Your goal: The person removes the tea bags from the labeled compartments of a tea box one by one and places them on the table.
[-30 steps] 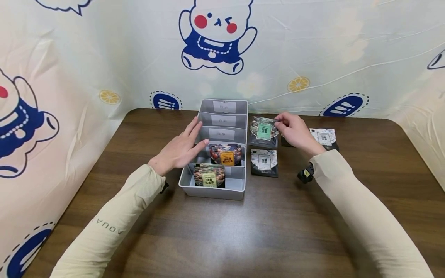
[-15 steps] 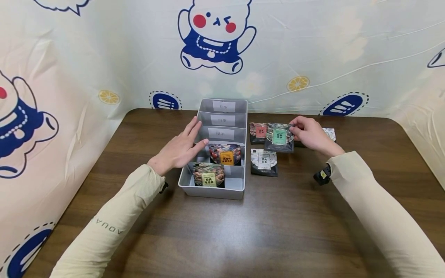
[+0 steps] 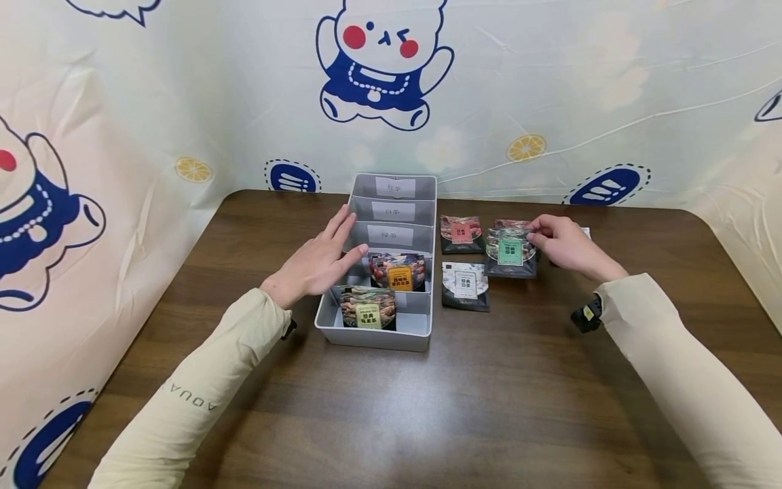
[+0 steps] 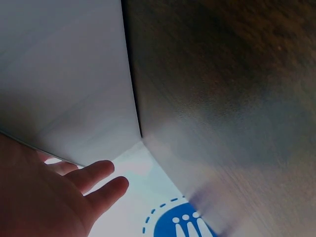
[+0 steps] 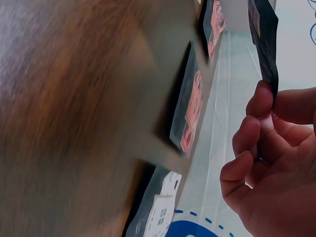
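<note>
My right hand (image 3: 571,248) pinches a tea packet (image 3: 510,261) with a green label by its right edge, thumb against index finger. In the right wrist view that packet (image 5: 265,42) is clear of the table. Fingers fairly straight, my left hand (image 3: 313,263) rests at the left rim of a grey divided box (image 3: 374,338). Two of its compartments hold packets: one orange-labelled (image 3: 397,272), one yellow-green-labelled (image 3: 368,311). Further back, the dividers carry paper labels. A red-labelled packet (image 3: 461,234) and a white-labelled packet (image 3: 465,285) lie right of the box.
Another red packet (image 5: 190,106) lies under the held one, partly covered in the head view. A further white packet (image 5: 160,210) is mostly behind my right hand. A printed curtain (image 3: 476,149) hangs along the back edge of the brown table (image 3: 379,414).
My right hand has carried the green-labelled packet rightward, away from the box, uncovering the red-labelled packet and passing over the other red one. My left hand has stayed at the box.
</note>
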{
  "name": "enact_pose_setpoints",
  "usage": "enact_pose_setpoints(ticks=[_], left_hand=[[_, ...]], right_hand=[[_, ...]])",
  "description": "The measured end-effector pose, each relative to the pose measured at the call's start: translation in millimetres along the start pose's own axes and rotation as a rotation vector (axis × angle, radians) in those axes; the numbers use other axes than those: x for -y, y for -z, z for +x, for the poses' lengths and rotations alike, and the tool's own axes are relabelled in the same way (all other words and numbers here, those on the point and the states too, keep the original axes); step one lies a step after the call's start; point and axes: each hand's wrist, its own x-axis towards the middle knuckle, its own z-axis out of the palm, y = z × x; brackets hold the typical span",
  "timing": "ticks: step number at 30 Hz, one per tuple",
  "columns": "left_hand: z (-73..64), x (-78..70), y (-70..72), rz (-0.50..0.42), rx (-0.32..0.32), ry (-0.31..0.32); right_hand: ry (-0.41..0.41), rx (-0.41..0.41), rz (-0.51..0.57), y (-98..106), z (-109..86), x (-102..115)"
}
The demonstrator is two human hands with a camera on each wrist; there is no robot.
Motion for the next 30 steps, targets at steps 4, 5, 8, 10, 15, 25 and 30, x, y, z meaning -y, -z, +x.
enact_pose_setpoints(ticks=[4,5,8,10,15,25,30], left_hand=[[0.2,-0.2,0.6,-0.001,0.001,0.0],[0.2,-0.3,0.8,-0.002,0.0,-0.001],[-0.1,-0.3,0.9,-0.006,0.0,0.001],[-0.5,-0.4,0.9,-0.007,0.002,0.004],[-0.6,-1.4,0.7,-0.008,0.002,0.006],[-1.0,-2.0,1.3,-0.011,-0.002,0.006],[-1.1,-1.9,1.0,-0.017,0.003,0.009]], right_hand=[[0.009,0.011,-0.024,4.6,-2.8,-3.8],[0.012,0.016,-0.03,5.4,-3.0,-5.4],[0.005,0.044,-0.041,6.6,-3.9,-10.2],[0.007,0.062,-0.044,6.4,-4.7,-13.8],[0.041,0.087,-0.04,5.3,-7.4,-22.2],[0.061,0.22,0.026,3.6,-13.0,-29.9],[0.065,0.266,-0.001,1.3,-13.5,-31.0]])
